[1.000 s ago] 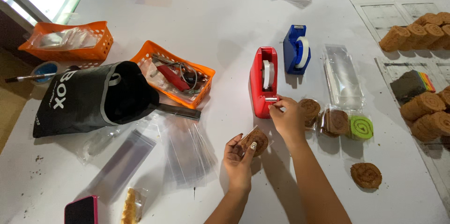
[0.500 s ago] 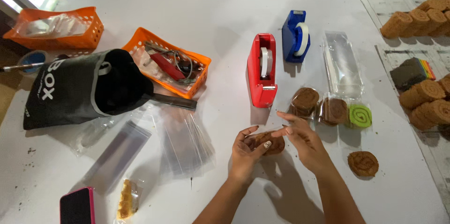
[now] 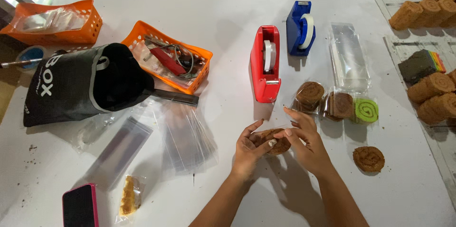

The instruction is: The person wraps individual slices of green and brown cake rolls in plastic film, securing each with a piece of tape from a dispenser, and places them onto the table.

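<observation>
Both hands have come back from the red tape dispenser [image 3: 264, 63] since a second ago and now meet low over the white table [image 3: 228, 8], closed together on a brown roll cake in a clear wrapper [image 3: 273, 142].

Far left, an orange basket [image 3: 57, 20] holds crumpled clear plastic, and a black bag [image 3: 83, 84] with white lettering lies just below it. A second orange basket [image 3: 166, 58], holding red-handled tools and wire, sits touching the bag's right side. Nearer the front edge lie a pink-cased phone [image 3: 80, 205], a small wrapped yellow cake slice [image 3: 127, 196] and a fanned stack of clear sleeves [image 3: 187, 136].

Toward the middle, the left hand [image 3: 247, 148] cups the wrapped roll from its left side, fingers [image 3: 252, 128] curled against the wrapper and thumb on top. The right hand [image 3: 306, 141] pinches the same wrapper from the right, fingertips pressed together on its upper edge. The roll is held just above the table, in front of the red dispenser.

A blue tape dispenser [image 3: 299, 28] stands just right of the red one. Below it sit two wrapped brown rolls [image 3: 309, 95] and a wrapped green swirl roll [image 3: 365, 110] in a row, with an empty clear sleeve [image 3: 349, 56] behind them. One bare brown roll [image 3: 368, 158] lies alone near the right hand. Stacked brown rolls [image 3: 430, 8] and a dark layered cake block [image 3: 418, 65] rest on trays at the far right.
</observation>
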